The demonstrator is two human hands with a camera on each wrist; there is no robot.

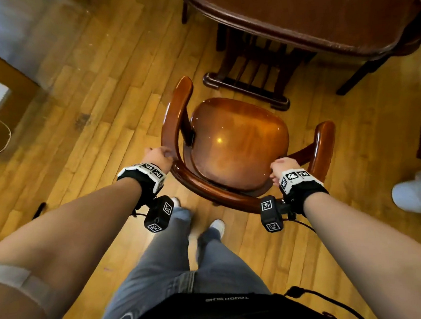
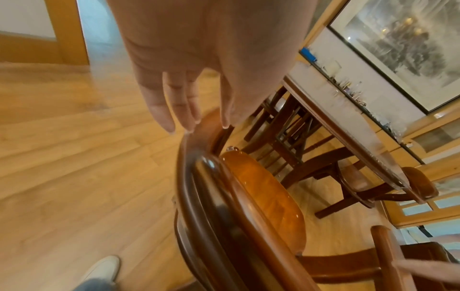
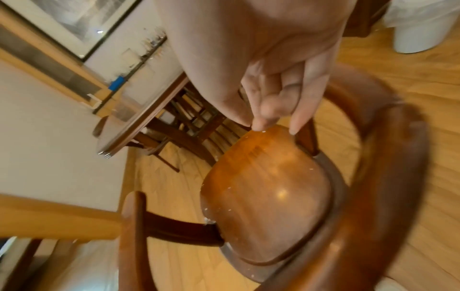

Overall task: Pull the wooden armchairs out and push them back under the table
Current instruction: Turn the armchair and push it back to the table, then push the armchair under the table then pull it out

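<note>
The glossy brown curved-back wooden armchair [image 1: 238,142] stands clear of the dark wooden table [image 1: 306,10], seat facing it. Left hand [image 1: 157,156] rests fingers extended, and right hand [image 1: 283,166] loosely curled, on the backrest.

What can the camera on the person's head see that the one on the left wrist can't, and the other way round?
Only the head view shows both forearms with their tagged wristbands, the grey trousers, and the whole armchair standing clear of the table.

Only the left wrist view shows the framed picture on the wall, a second chair tucked at the table's far side, and the left hand's straight fingers over the rail.

Both show the armchair's glossy seat, the table's slatted base and the plank floor.
</note>
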